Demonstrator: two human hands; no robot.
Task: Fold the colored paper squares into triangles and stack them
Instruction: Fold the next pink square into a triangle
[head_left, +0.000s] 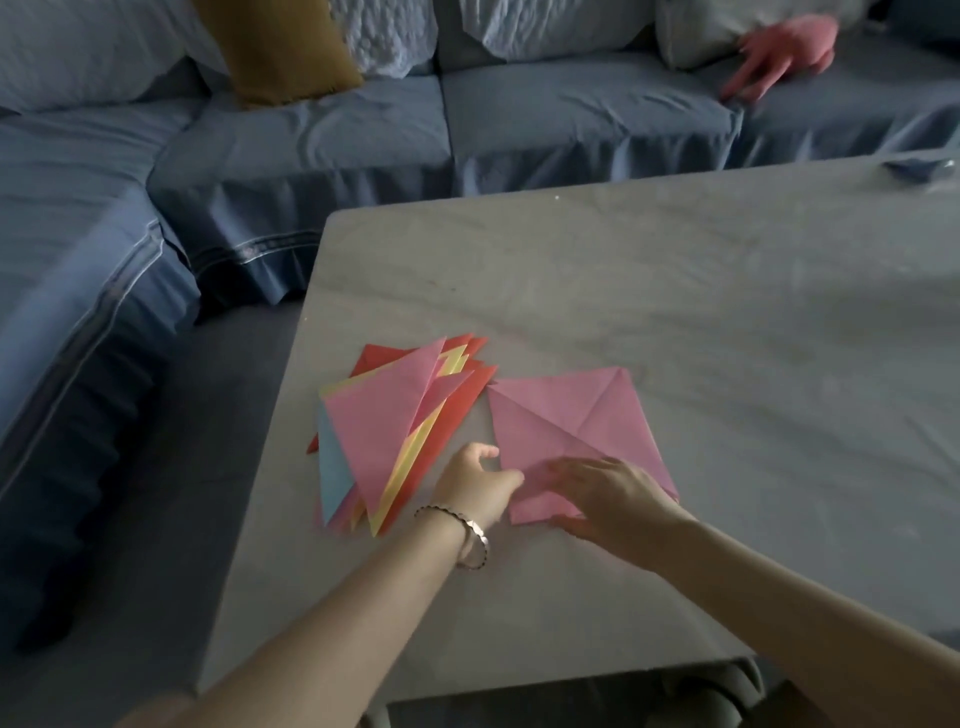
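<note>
A pink paper square (566, 415) with diagonal creases lies flat on the grey table (675, 291). Both hands are at its near corner. My left hand (480, 480), with a bracelet on the wrist, pinches the paper's near left edge with thumb and fingers. My right hand (608, 493) lies over the near corner with fingers spread; its fingertips touch the paper. To the left sits a loose stack of folded triangles (395, 436) in pink, yellow, red and blue, a pink one on top.
A blue sofa (311, 135) wraps around the table's far and left sides, with a mustard cushion (280, 47) and a pink soft toy (779, 52) on it. A small dark object (919, 169) lies at the table's far right edge.
</note>
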